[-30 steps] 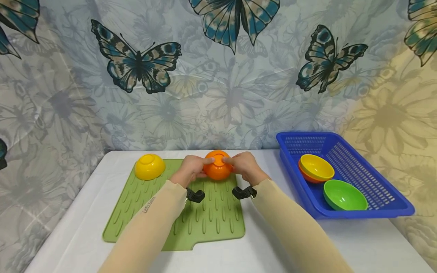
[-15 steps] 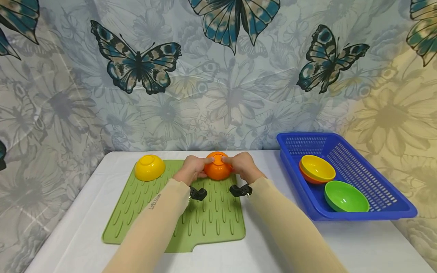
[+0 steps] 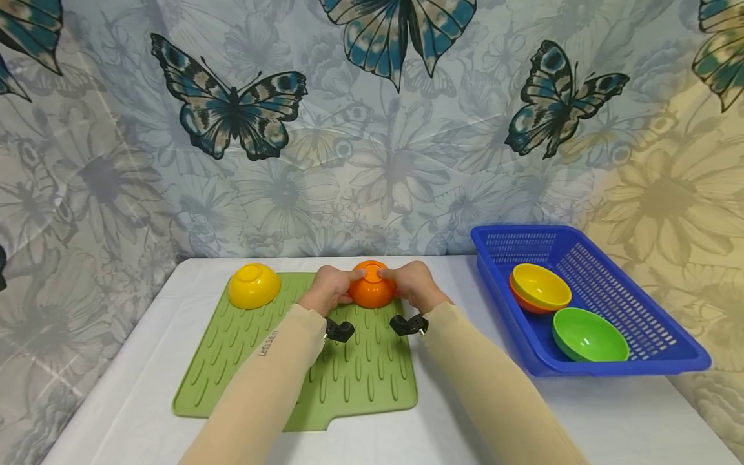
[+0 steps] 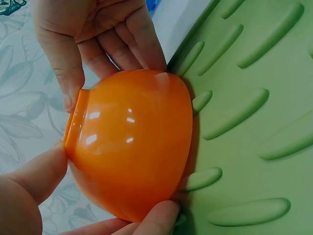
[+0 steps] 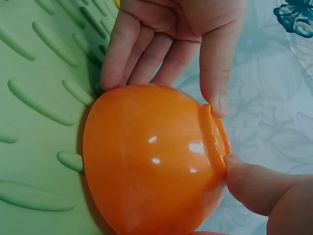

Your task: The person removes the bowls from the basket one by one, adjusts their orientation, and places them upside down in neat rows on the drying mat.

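An orange bowl (image 3: 372, 292) is upside down at the back right of the green ridged mat (image 3: 360, 381), its rim close over the ridges. My left hand (image 3: 329, 288) grips it from the left, thumb on the foot ring and fingertips at the rim. From the opposite side my right hand (image 3: 420, 284) holds it the same way. In the left wrist view the bowl (image 4: 132, 142) shows its glossy outer wall, with a thumb from each hand at its base. Some left fingers are hidden under the bowl. Farther left on the mat, a yellow bowl (image 3: 254, 287) rests upside down.
At the right stands a blue plastic basket (image 3: 616, 278). In it, a second yellow bowl (image 3: 542, 285) nests in another orange bowl (image 3: 520, 301), beside a green bowl (image 3: 589, 334). A white cloth (image 3: 459, 400) covers the table; a butterfly-print curtain (image 3: 372, 194) hangs behind.
The orange bowl has come down slightly toward the mat with both hands on it. Both wrists have shifted a little inward. The other bowls stay in place.
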A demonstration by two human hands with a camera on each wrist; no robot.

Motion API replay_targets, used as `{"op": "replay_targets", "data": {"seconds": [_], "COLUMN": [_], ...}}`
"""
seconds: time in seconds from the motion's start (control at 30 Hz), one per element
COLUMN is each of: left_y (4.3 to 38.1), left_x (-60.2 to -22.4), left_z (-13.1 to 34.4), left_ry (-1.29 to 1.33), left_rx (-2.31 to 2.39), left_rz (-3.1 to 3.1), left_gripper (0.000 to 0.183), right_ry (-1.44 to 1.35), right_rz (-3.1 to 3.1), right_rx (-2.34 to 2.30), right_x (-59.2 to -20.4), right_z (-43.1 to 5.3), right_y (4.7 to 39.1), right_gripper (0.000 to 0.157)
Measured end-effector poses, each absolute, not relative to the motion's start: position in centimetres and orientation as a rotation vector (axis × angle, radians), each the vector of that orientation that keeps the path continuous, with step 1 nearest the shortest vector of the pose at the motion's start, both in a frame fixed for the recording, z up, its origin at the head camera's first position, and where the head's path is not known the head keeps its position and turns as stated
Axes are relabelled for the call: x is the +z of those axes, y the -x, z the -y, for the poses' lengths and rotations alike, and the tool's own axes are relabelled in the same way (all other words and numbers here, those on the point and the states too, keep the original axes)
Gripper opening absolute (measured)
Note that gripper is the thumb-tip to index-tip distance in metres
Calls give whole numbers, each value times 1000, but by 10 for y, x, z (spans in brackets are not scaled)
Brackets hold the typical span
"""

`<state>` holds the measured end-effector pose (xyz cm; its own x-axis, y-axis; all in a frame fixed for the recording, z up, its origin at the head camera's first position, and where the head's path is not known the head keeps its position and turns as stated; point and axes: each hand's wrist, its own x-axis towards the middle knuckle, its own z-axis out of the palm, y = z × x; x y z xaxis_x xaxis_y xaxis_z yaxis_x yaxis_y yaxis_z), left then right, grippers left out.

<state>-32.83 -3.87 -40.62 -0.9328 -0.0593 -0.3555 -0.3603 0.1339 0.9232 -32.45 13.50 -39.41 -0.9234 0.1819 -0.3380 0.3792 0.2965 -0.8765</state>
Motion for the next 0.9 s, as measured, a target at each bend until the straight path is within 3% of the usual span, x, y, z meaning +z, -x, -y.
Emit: {"op": "replay_targets", "data": {"seconds": [0.9], "left_y": [334], "left_x": [-400], "left_z": [33], "left_ry": [479], "left_rx": [1768], "left_rz": [-2276], "left_gripper": [64], "right_ry": [-578], "right_rz": [-2547], "right_rx": [-1495], "right_x": [-394], "right_z": [-130], "right_y": [330], "right_gripper": [52]}}
